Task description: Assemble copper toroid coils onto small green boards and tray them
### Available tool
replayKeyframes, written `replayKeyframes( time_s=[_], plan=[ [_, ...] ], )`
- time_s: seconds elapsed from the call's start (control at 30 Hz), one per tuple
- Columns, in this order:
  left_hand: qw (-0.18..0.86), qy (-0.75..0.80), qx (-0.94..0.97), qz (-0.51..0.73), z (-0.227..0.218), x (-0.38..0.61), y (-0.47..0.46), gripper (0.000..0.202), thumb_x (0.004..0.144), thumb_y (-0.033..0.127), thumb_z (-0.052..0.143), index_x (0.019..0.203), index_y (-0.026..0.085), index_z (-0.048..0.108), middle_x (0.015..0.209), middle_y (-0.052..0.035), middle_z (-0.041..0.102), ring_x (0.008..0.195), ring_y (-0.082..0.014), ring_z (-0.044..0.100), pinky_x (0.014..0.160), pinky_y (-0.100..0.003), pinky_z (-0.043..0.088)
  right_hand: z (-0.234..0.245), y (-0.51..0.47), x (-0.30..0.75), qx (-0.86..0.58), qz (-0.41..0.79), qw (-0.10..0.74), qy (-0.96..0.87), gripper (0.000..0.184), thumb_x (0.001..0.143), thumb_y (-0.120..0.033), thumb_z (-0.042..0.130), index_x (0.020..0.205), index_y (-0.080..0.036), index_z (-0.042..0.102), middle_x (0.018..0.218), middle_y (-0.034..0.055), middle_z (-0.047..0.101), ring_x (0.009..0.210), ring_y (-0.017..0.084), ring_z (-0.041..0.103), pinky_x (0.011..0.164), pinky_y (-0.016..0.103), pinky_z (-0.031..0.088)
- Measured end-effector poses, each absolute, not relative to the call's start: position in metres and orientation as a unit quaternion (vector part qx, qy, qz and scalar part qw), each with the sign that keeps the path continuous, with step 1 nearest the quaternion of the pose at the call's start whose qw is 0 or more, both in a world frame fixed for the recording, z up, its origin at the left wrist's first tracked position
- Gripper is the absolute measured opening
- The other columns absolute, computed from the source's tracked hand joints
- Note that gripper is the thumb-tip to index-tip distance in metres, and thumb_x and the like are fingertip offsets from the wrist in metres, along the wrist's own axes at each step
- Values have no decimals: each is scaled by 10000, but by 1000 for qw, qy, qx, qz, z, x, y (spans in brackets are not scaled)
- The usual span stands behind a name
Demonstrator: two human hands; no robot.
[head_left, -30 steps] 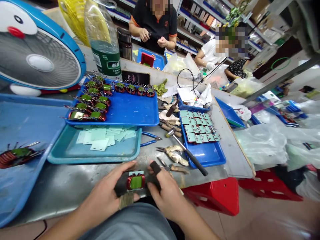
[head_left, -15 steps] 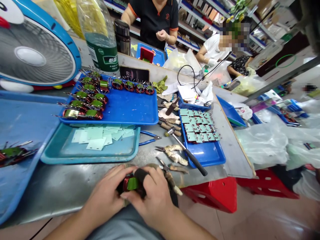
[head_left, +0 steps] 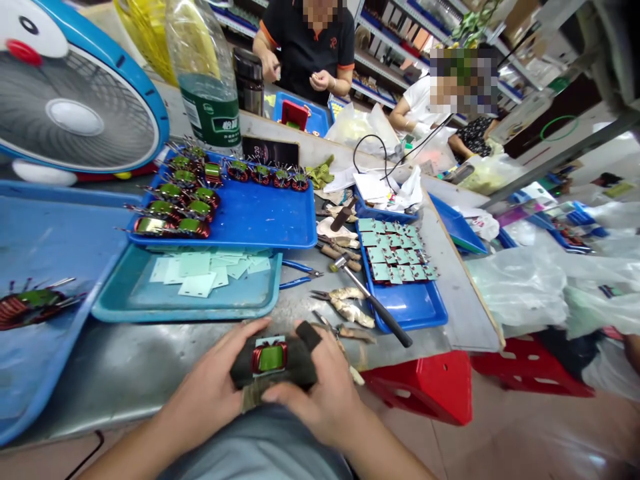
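My left hand (head_left: 213,390) and my right hand (head_left: 320,393) both grip a red copper coil with a green core (head_left: 270,358), held at the near table edge over my lap. Dark finger covers wrap my thumbs on either side of the coil, and a pale green card sits behind it. Both hands are closed around it. Several more coils (head_left: 180,203) lie on the blue tray (head_left: 260,223) ahead, and pale green cards (head_left: 200,273) lie in the teal tray (head_left: 150,303).
A hammer (head_left: 373,303), pliers (head_left: 345,300) and cutters (head_left: 300,273) lie right of the trays. Another blue tray (head_left: 415,307) holds carded coils (head_left: 397,253). A blue fan (head_left: 75,113) and a large bottle (head_left: 205,80) stand at the back left. Two people work across the table. A red stool (head_left: 425,390) stands below right.
My right hand, which covered the coil half a second ago, has slid back to the right, so the coil's green face shows again between my thumbs.
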State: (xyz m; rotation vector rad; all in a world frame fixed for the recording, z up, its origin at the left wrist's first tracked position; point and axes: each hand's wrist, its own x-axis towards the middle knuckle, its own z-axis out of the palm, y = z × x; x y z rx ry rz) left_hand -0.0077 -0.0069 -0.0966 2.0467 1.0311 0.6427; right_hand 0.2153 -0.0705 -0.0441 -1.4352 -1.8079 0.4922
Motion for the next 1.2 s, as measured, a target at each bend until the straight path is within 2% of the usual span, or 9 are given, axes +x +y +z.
replayKeyframes(
  time_s=[0.13, 0.3, 0.63, 0.7, 0.83, 0.97, 1.03, 1.1, 1.2],
  plan=[
    [394, 413, 788, 233, -88, -11, -5, 780, 826, 569, 836, 1487, 349, 486, 1444, -68, 663, 1282, -301, 681, 1073, -393, 566, -40, -79, 236, -590, 227, 358, -687, 614, 982, -469, 734, 1498, -215, 518, 1288, 122, 685, 1200, 272, 648, 1034, 404, 537],
    [415, 417, 770, 248, -81, -6, -5, 710, 840, 592, 809, 1439, 310, 552, 1402, -92, 679, 1269, -320, 679, 1078, -424, 556, -29, -74, 237, -567, 260, 341, -704, 358, 1004, -301, 694, 1347, -207, 648, 1214, 99, 731, 1117, 256, 680, 972, 389, 553],
    [418, 397, 778, 250, -71, -4, -5, 697, 840, 482, 839, 1449, 293, 559, 1397, -103, 689, 1260, -316, 688, 1056, -419, 568, -30, -78, 243, -583, 268, 320, -697, 341, 997, -244, 674, 1336, -209, 661, 1221, 96, 728, 1133, 247, 681, 985, 377, 557],
    [424, 395, 771, 263, -67, 0, -6, 573, 863, 455, 823, 1375, 290, 625, 1327, -84, 726, 1203, -293, 710, 1022, -392, 575, -35, -81, 242, -585, 266, 316, -698, 339, 1005, -260, 659, 1342, -220, 653, 1217, 86, 726, 1132, 236, 681, 981, 359, 564],
    [435, 401, 754, 286, -52, 9, -6, 270, 939, 415, 748, 1169, 274, 740, 1180, -59, 771, 1068, -248, 739, 953, -346, 569, -48, -88, 252, -637, 133, 271, -709, 285, 1057, -320, 581, 1318, -217, 631, 1222, 92, 703, 1120, 223, 668, 959, 344, 576],
    [437, 413, 749, 277, -29, 13, 3, 273, 937, 472, 738, 1115, 265, 742, 1085, -35, 773, 967, -229, 739, 860, -309, 568, -59, -80, 289, -697, 7, 223, -682, 209, 1080, -288, 510, 1009, -174, 670, 1319, 180, 643, 1127, 303, 619, 986, 472, 526],
    [437, 412, 753, 270, -17, 15, 9, 269, 941, 497, 721, 1070, 261, 739, 1022, -23, 766, 919, -222, 729, 821, -300, 569, -60, -65, 310, -718, -32, 193, -669, 202, 1062, -268, 535, 950, -164, 668, 1327, 209, 630, 1120, 338, 600, 974, 509, 498],
    [428, 413, 755, 276, -7, 17, 14, 271, 937, 510, 717, 1035, 259, 739, 1006, -23, 765, 910, -225, 727, 821, -305, 573, -61, -45, 327, -732, -57, 158, -660, 139, 1028, -230, 596, 945, -160, 683, 1196, 197, 675, 1057, 339, 610, 913, 480, 495],
    [397, 413, 763, 300, 2, 20, 18, 264, 920, 493, 736, 1048, 263, 755, 1064, -34, 783, 961, -240, 746, 861, -321, 592, -62, -17, 340, -733, -78, 123, -664, 92, 975, -143, 655, 895, -165, 695, 936, 118, 695, 910, 287, 634, 799, 384, 485]
  ],
)
